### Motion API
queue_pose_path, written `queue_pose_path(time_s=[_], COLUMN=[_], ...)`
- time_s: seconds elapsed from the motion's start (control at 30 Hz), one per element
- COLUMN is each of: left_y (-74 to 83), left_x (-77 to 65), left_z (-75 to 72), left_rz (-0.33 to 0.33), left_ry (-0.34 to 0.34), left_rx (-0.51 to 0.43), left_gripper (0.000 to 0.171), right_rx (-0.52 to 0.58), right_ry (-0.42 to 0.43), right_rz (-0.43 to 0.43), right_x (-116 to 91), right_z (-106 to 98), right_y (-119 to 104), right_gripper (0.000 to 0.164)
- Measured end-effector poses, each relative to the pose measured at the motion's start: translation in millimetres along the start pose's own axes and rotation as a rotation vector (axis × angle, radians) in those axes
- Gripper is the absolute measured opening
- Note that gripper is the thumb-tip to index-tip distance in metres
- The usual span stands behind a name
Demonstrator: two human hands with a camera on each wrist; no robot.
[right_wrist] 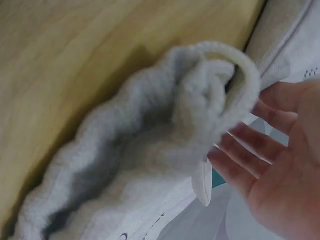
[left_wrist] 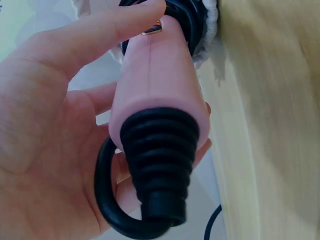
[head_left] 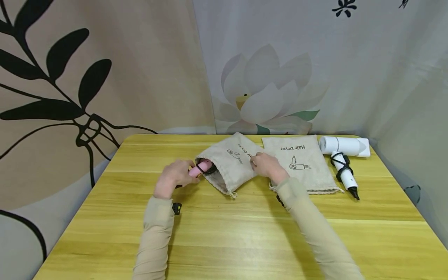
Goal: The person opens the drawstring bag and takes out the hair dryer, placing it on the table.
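My left hand (head_left: pixel 178 174) grips a pink hair dryer (head_left: pixel 199 168) by its handle, with the thumb on top and fingers around the far side. In the left wrist view, a ribbed black cord sleeve (left_wrist: pixel 160 155) faces the camera. Black cord is wound around the dryer further up. The dryer's front part is hidden inside a beige drawstring bag (head_left: pixel 232 163) printed "Hair Dryer", whose mouth gapes to the left. My right hand (head_left: pixel 267 166) touches the bag's right side; in the right wrist view its fingers (right_wrist: pixel 245 150) are nearly straight against the cloth.
A second beige bag (head_left: pixel 299 155) with the same print lies flat to the right. Beyond it are a white hair dryer's barrel (head_left: pixel 344 146) and its handle (head_left: pixel 344 171) wrapped in black cord. A patterned curtain (head_left: pixel 157 77) hangs behind the wooden table (head_left: pixel 224 241).
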State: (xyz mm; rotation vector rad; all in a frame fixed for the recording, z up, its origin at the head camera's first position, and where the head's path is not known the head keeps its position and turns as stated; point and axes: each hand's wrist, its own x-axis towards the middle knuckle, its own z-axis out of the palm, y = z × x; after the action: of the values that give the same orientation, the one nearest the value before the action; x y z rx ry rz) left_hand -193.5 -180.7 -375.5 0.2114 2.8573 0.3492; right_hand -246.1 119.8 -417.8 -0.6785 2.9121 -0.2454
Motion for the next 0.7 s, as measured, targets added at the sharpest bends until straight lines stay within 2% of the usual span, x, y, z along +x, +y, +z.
queue_pose_path(time_s=[0.27, 0.43, 0.7], left_y=[-0.6, -5.8, -11.3], left_x=[1.1, 1.8, -0.4], left_z=[1.3, 0.5, -2.7], left_rz=[-0.012, 0.009, 0.030], left_ry=[-0.041, -0.047, -0.073], left_rx=[-0.029, -0.011, -0.011], left_gripper=[0.055, 0.055, 0.045], right_rx=[-0.031, -0.025, -0.034], right_ry=[0.010, 0.002, -0.027], right_rz=[0.009, 0.005, 0.032], right_x=[-3, -1, 3], right_z=[3, 5, 5], right_y=[-4, -1, 3], right_gripper=[0.025, 0.030, 0.038])
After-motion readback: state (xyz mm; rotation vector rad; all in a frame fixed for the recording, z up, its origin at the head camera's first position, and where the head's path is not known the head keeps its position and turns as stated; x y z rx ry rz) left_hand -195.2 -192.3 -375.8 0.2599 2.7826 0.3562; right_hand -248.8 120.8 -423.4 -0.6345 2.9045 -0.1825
